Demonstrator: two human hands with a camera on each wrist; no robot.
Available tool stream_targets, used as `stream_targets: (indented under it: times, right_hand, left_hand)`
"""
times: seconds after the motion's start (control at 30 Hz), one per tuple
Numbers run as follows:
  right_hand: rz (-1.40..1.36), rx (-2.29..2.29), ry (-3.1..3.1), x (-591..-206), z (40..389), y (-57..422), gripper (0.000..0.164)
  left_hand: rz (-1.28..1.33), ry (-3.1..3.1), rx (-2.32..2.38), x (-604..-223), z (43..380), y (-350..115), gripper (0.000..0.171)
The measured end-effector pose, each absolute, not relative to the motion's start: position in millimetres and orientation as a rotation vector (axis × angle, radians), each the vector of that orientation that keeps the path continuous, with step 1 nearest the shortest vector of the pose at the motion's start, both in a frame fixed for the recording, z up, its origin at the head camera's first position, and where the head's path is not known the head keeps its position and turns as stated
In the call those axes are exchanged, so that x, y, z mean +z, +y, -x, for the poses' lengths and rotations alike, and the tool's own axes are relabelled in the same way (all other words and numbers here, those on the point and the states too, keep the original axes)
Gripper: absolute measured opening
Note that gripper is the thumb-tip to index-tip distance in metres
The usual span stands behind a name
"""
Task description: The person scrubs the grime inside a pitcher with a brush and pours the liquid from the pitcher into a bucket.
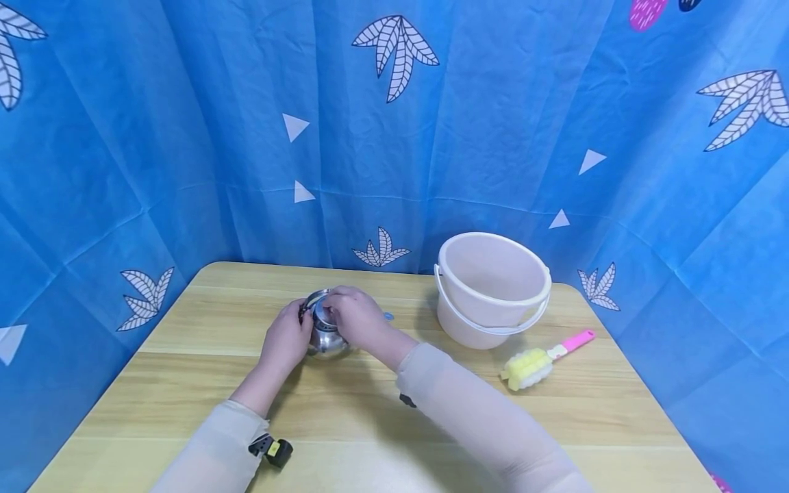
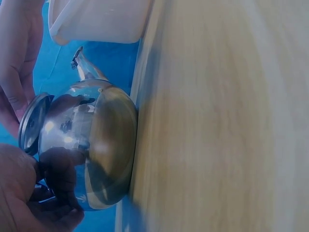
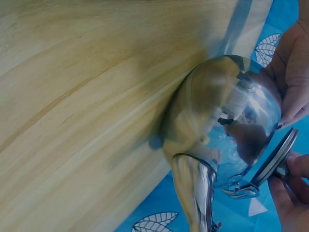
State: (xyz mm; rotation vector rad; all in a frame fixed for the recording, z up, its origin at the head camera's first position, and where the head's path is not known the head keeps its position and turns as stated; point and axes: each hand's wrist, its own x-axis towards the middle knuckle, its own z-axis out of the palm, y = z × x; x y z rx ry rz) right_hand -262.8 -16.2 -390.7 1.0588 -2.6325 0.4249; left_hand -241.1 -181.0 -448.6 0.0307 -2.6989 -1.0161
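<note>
A shiny steel teapot (image 1: pixel 329 343) stands on the table, its spout (image 3: pixel 195 188) showing in the right wrist view. My left hand (image 1: pixel 287 340) grips it at the handle side, thumb and fingers against the body in the left wrist view. Over the top, my right hand (image 1: pixel 359 316) pinches the knob of the round lid (image 3: pixel 277 155) between thumb and fingers. The lid is tilted, with a gap along one side between it and the pot's mouth. Part of the handle (image 1: pixel 315 298) arches above the pot; the rest is hidden by the left hand.
A white bucket (image 1: pixel 456 322) with its bail hanging down in front stands at the back right. Before it lies a yellow-and-white sponge brush (image 1: pixel 529 368) with a pink handle. A small blue thing (image 1: pixel 388 316) shows beyond the right hand. A blue curtain (image 1: pixel 382 150) surrounds the table.
</note>
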Motion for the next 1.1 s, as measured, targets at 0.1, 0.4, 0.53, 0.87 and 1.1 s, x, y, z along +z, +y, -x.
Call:
stream_targets:
  times: [0.1, 0.4, 0.53, 0.87, 1.1]
  right_hand:
    - [-1.062, 0.429, -2.627, -388.1, 260.6, -14.4, 0.023]
    - [-1.085, 0.421, -2.609, -379.8, 253.4, -10.2, 0.024]
    - [-1.118, 0.397, -2.589, -377.3, 250.9, -8.1, 0.023]
    - [-1.139, 0.358, -2.581, -373.3, 244.1, -1.3, 0.022]
    - [-1.158, 0.320, -2.584, -368.7, 237.8, 6.1, 0.021]
  left_hand:
    - [-0.033, -2.699, -1.015, -447.4, 240.3, -181.0, 0.045]
    - [-0.027, -2.700, -1.025, -446.2, 240.0, -180.8, 0.045]
    - [-0.029, -2.704, -1.021, -446.9, 240.7, -181.1, 0.045]
    - [-0.041, -2.701, -1.022, -448.6, 242.1, -180.0, 0.045]
    - [-0.049, -2.689, -1.032, -448.6, 241.1, -180.3, 0.045]
